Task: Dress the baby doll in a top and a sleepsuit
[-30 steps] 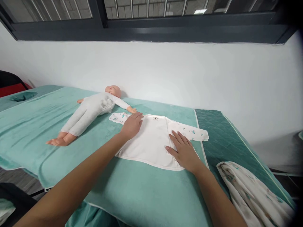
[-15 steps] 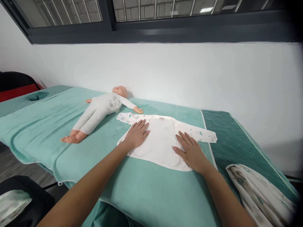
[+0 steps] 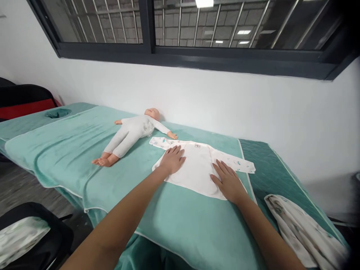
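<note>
A white long-sleeved baby shirt [image 3: 197, 168] lies spread flat on the green bed cover [image 3: 182, 221], its patterned sleeves stretched out to both sides. My left hand [image 3: 172, 160] rests flat on the shirt's left part, fingers extended. On the right part lies my right hand [image 3: 228, 182], palm down with the fingers spread. Neither hand grips the cloth. Beyond the left sleeve a baby doll [image 3: 132, 131] in a white body suit lies on its back, one arm reaching close to that sleeve.
A folded patterned cloth [image 3: 300, 228] lies at the bed's right end, on a darker green cover [image 3: 258, 153]. At lower left a black chair [image 3: 60, 232] bears another light cloth [image 3: 22, 238]. A white wall [image 3: 225, 101] with a barred window [image 3: 197, 30] runs behind the bed.
The camera view has tilted up and shifted slightly, showing more of the window. Both hands stay flat on the shirt in about the same places.
</note>
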Demonstrator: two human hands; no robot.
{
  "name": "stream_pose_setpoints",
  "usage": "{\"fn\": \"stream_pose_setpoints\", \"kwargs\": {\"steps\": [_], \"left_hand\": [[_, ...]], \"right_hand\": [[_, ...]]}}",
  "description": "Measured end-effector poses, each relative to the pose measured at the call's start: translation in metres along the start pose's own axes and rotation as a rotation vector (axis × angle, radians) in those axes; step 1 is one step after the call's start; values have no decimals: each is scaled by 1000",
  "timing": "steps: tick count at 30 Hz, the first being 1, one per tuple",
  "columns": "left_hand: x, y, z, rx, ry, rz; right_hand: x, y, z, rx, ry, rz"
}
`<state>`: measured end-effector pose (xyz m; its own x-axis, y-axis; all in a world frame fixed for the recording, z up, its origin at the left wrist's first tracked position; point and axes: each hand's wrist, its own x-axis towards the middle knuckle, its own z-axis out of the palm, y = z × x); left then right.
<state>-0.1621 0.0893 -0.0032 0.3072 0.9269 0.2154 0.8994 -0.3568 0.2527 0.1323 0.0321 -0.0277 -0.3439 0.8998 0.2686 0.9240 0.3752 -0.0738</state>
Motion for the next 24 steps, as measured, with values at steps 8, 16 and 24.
{"fn": "stream_pose_setpoints", "kwargs": {"steps": [8,16,24], "left_hand": [[-11,-25,-18,-120,146,-54],[-34,-111,-43,-107,69,-107],[-42,-166,-123,-116,423,-81]], "right_hand": [[-4,-7,-12,-88,-56,-54],[44,-44,-20,-23,-61,-119],[248,-148,-2,440,-63,10]]}}
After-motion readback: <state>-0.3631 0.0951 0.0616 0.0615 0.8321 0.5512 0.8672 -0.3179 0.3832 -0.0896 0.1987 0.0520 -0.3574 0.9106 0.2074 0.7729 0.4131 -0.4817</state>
